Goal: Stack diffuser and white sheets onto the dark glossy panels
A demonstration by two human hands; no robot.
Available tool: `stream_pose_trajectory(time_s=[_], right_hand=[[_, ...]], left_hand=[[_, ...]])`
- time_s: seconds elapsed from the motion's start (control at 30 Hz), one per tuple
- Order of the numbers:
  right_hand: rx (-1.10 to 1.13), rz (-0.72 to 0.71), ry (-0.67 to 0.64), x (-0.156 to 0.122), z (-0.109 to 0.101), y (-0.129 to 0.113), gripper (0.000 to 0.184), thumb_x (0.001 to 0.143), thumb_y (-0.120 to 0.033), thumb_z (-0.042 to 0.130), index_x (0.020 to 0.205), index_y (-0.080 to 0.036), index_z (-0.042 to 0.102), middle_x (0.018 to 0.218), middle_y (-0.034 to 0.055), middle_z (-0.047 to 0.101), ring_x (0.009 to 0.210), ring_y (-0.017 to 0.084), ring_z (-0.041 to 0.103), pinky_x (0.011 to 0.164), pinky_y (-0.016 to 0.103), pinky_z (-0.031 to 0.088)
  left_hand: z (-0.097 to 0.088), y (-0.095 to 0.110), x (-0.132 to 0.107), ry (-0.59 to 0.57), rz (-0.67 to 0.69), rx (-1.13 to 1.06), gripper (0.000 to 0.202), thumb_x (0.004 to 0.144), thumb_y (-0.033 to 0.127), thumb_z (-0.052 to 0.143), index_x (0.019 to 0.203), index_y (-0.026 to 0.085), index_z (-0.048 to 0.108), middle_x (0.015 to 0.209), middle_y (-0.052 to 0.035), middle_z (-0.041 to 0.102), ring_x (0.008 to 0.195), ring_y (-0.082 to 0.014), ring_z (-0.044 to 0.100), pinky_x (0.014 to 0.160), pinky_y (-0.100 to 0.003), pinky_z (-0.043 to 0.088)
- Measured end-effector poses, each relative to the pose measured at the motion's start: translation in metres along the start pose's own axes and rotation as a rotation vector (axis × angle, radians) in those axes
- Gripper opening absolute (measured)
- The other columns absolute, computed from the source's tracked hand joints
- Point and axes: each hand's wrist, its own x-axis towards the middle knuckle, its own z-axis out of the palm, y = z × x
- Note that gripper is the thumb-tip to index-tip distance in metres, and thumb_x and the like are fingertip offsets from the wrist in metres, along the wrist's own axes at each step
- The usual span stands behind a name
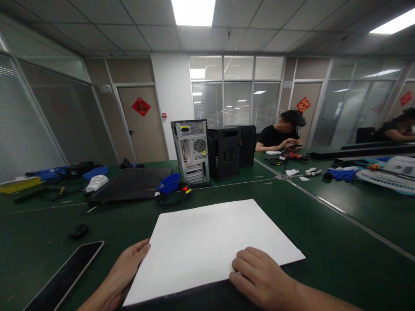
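Note:
A flat white panel (201, 246) with a thin dark edge lies in front of me, tilted slightly. My left hand (131, 259) grips its left edge, with the thumb near the top face and the other fingers mostly hidden behind it. At the near edge, to the right, my right hand (256, 274) is closed, its curled fingers pinched together against the white surface. Whatever sits between those fingertips is mostly hidden. Below the near edge shows a dark surface (194, 298). Left of my left hand lies a phone or tablet with a dark screen (66, 276).
Computer cases stand beyond the panel: one silver (191, 151), two black (224, 153). A dark flat panel (129, 183), blue tray (169, 183) and coiled cable (175, 199) lie left. A round black object (78, 231) is nearer. Across the green table (324, 242) a person (275, 136) sits.

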Motion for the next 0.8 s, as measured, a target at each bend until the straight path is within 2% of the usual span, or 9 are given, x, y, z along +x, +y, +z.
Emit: stream_pose_trajectory(time_s=[0.1,0.27,0.43,0.57,0.67,0.8], right_hand=[[-0.048,-0.016,0.089,0.004,-0.005,0.0,0.007,0.086,-0.015,0.05,0.086,-0.015,0.057,0.068,0.0019,0.051,0.066,0.013,0.044,0.06,0.03,0.026],[-0.077,-0.023,0.129,0.006,-0.008,0.005,0.01,0.087,-0.014,0.049,0.08,-0.014,0.056,0.064,0.0013,0.049,0.064,0.013,0.043,0.058,0.029,0.025],[-0.084,-0.025,0.181,0.003,-0.007,0.009,0.012,0.086,-0.011,0.048,0.079,-0.014,0.057,0.06,0.0,0.045,0.059,0.012,0.041,0.056,0.029,0.023],[-0.105,-0.025,0.192,-0.002,-0.009,0.01,0.007,0.084,-0.011,0.052,0.08,-0.014,0.058,0.059,-0.0004,0.044,0.058,0.011,0.041,0.055,0.029,0.024],[-0.084,0.007,0.211,-0.009,-0.011,0.012,0.003,0.083,-0.012,0.056,0.084,-0.013,0.059,0.062,0.0005,0.048,0.061,0.012,0.043,0.057,0.029,0.028],[-0.078,0.119,0.229,-0.023,-0.021,0.02,0.015,0.082,-0.01,0.055,0.095,-0.015,0.061,0.071,0.0033,0.055,0.067,0.013,0.048,0.061,0.03,0.036]], left_hand=[[-0.002,0.0,0.002,-0.011,0.014,0.012,0.057,0.06,0.027,0.082,0.111,0.01,0.063,0.079,-0.0105,0.077,0.061,-0.0217,0.071,0.052,-0.027,0.055],[-0.007,-0.003,0.01,-0.078,0.034,-0.001,0.052,0.056,0.039,0.084,0.098,0.011,0.069,0.083,-0.0112,0.077,0.067,-0.0237,0.072,0.056,-0.028,0.055],[-0.005,0.0,0.011,-0.04,0.013,0.011,0.043,0.053,0.038,0.085,0.086,0.014,0.071,0.08,-0.0081,0.078,0.065,-0.021,0.071,0.056,-0.027,0.054],[0.003,0.007,0.0,0.039,0.061,0.068,0.034,0.052,0.036,0.085,0.077,0.017,0.072,0.077,-0.0065,0.077,0.066,-0.0209,0.07,0.053,-0.025,0.051],[0.006,0.012,-0.009,0.036,0.095,0.146,0.032,0.057,0.039,0.081,0.078,0.016,0.074,0.081,-0.0074,0.077,0.071,-0.0227,0.07,0.054,-0.025,0.05],[0.007,0.009,-0.017,-0.052,0.164,0.254,0.039,0.069,0.054,0.068,0.081,0.018,0.075,0.078,-0.0056,0.077,0.067,-0.0217,0.068,0.055,-0.026,0.049]])
